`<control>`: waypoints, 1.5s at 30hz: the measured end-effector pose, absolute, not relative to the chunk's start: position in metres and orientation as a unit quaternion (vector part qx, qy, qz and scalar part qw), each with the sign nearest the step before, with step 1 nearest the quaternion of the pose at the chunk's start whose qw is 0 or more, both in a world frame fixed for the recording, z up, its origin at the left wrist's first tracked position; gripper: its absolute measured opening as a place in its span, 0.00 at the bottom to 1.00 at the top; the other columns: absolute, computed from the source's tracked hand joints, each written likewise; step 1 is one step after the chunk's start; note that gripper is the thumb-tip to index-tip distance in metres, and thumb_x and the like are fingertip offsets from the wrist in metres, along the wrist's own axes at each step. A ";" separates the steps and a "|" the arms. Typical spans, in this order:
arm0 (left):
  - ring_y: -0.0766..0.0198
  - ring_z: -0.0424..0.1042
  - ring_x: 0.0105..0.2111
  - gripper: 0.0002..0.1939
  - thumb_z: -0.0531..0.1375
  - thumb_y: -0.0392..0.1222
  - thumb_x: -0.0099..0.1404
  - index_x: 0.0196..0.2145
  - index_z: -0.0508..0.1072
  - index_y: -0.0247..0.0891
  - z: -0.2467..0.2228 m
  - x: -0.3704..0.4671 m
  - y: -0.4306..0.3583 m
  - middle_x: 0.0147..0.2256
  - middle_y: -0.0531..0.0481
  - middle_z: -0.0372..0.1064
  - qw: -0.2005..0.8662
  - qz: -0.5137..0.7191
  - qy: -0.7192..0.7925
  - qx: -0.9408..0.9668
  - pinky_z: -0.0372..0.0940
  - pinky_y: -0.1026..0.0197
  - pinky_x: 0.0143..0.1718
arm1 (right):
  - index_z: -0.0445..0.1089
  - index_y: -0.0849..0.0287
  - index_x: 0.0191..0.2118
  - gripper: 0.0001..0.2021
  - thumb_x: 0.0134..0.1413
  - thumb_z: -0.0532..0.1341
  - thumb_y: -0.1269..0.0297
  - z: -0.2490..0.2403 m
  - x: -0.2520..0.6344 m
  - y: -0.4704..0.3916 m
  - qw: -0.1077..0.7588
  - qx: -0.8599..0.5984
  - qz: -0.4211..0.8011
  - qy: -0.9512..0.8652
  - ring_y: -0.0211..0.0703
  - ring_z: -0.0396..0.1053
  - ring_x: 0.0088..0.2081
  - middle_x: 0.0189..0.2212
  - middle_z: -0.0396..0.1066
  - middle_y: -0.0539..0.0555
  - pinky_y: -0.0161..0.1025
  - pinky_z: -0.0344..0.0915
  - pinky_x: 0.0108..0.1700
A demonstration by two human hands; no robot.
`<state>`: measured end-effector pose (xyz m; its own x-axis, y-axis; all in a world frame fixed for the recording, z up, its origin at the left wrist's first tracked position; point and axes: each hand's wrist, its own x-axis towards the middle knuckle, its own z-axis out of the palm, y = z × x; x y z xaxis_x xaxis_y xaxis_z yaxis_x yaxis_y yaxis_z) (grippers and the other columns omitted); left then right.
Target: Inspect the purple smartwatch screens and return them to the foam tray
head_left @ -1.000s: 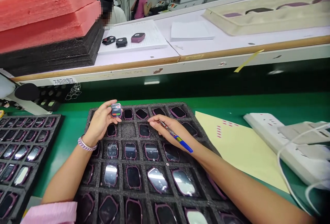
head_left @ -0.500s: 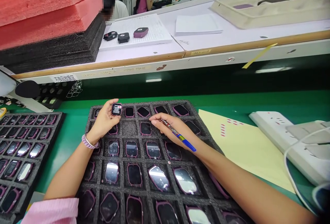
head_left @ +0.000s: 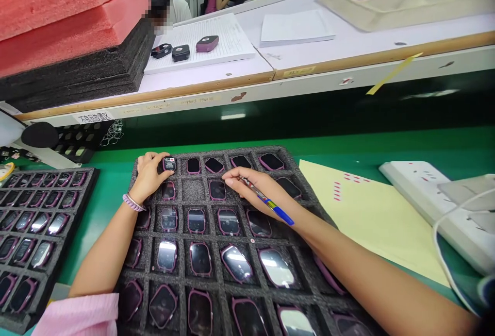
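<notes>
A lit watch case (head_left: 169,164) with text on its screen is pinched between the thumb and fingers of my left hand (head_left: 149,173), at the back-left compartment of a dark foam tray (head_left: 193,190). Purple-rimmed watch cases with dark or reflective screens fill most compartments; one in the second row holds nothing. My right hand (head_left: 259,189) is over the tray's back middle, closed around a pen (head_left: 270,204) with a blue end, fingertips beside a dark watch case (head_left: 217,190).
Another filled foam tray (head_left: 87,197) lies at left. Yellow paper (head_left: 371,217) and a white power strip (head_left: 433,197) with a cable are at right. On the shelf are red foam blocks (head_left: 73,11), three small devices on paper and a beige tray (head_left: 363,11). Two people sit beyond.
My left hand has lowered the lit watch case from above the tray's back edge into the back-left compartment. My right hand has hardly moved.
</notes>
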<state>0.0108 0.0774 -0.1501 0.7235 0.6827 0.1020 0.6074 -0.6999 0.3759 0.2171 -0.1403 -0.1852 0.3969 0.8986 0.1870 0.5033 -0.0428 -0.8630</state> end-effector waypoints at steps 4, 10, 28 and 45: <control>0.47 0.62 0.54 0.23 0.70 0.40 0.63 0.55 0.74 0.47 -0.151 0.008 0.079 0.49 0.44 0.66 0.170 0.138 0.343 0.913 0.57 0.43 0.60 | 0.74 0.57 0.37 0.22 0.61 0.56 0.42 -0.193 0.218 -0.139 0.476 -0.688 0.209 -0.506 0.42 0.63 0.23 0.22 0.67 0.51 0.36 0.61 0.28; 0.55 0.72 0.44 0.26 0.66 0.41 0.63 0.58 0.68 0.41 -0.144 0.010 0.067 0.47 0.44 0.72 0.432 0.236 0.253 0.833 0.67 0.54 0.48 | 0.74 0.57 0.37 0.22 0.62 0.56 0.42 -0.191 0.218 -0.139 0.464 -0.697 0.214 -0.503 0.42 0.61 0.22 0.20 0.64 0.50 0.37 0.59 0.26; 0.61 0.78 0.31 0.27 0.63 0.49 0.64 0.58 0.69 0.35 -0.137 0.019 0.044 0.34 0.47 0.74 0.643 0.260 0.272 0.667 0.74 0.61 0.35 | 0.73 0.58 0.38 0.18 0.63 0.57 0.48 -0.168 0.215 -0.145 0.445 -0.689 0.241 -0.519 0.42 0.62 0.24 0.23 0.66 0.50 0.36 0.60 0.28; 0.68 0.70 0.23 0.22 0.64 0.51 0.63 0.50 0.73 0.36 -0.128 0.016 0.044 0.33 0.49 0.71 0.585 0.291 0.302 0.694 0.63 0.67 0.23 | 0.73 0.57 0.36 0.18 0.62 0.56 0.47 -0.168 0.214 -0.143 0.448 -0.689 0.233 -0.520 0.43 0.63 0.25 0.23 0.67 0.51 0.36 0.60 0.28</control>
<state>0.0164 0.0445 -0.1280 0.6480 0.7599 0.0511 0.0791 -0.1339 0.9878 0.2140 -0.1431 -0.1676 0.3512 0.9250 0.1450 0.5080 -0.0581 -0.8594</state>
